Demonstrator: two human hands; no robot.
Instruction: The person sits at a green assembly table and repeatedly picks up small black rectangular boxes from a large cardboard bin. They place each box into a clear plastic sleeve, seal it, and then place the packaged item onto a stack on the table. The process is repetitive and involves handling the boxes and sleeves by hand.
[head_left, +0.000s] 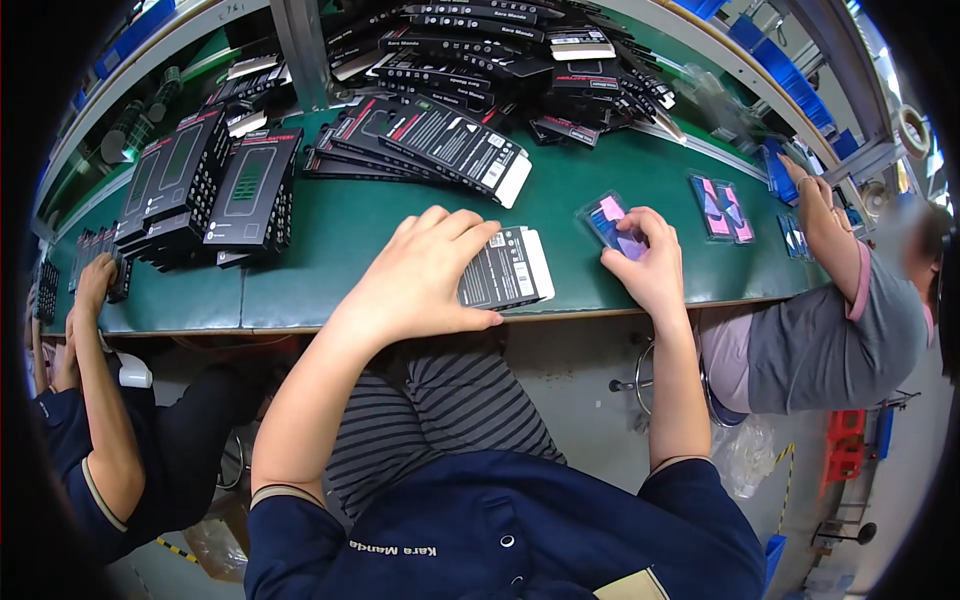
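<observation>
Left hand (425, 275) lies flat, fingers spread, on 1 black box (508, 268) at the table edge (300, 318); right hand (645, 262) pinches a clear pouch (612, 222). Risk: box slides off edge if nudged.

Black flat boxes (215, 185) stand stacked at the left of the green worktop (340, 235), and a fanned heap of black boxes (480, 70) crowds the back. Clear packets with pink inserts (722, 208) lie far right, with blue bins (790, 75) beyond them.
</observation>
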